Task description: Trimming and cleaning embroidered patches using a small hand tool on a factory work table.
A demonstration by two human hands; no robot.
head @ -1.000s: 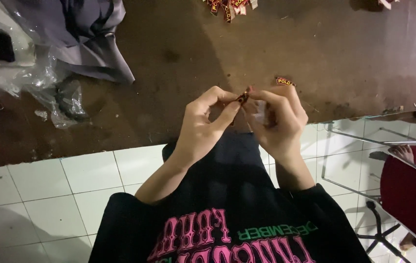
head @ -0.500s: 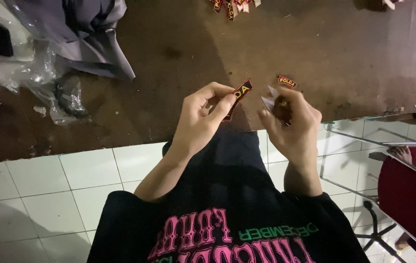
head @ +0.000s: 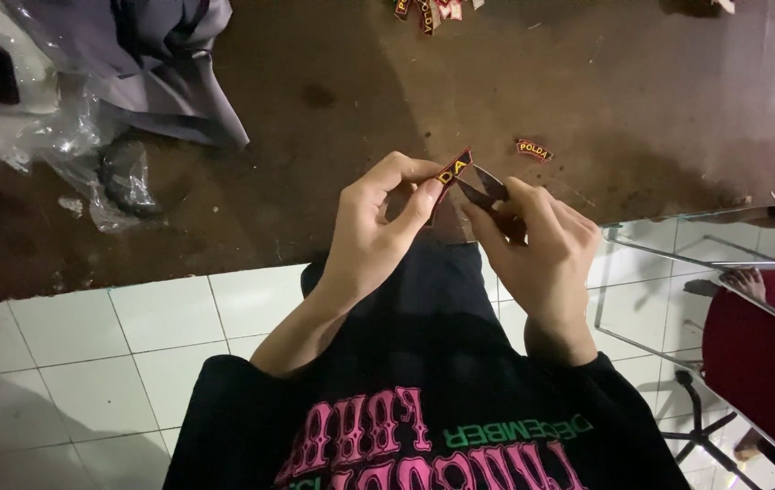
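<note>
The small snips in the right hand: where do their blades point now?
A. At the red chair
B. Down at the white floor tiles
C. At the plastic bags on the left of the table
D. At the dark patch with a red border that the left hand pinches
D: the right hand holds the small snips with the tips right at the edge of the patch pinched by the left hand.

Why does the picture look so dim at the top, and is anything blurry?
Head view: the brown surface lies in deep shadow while the white floor tiles shine brighter; the clear plastic shows glare; left hand, right hand and small patch stay reasonably sharp.
</note>
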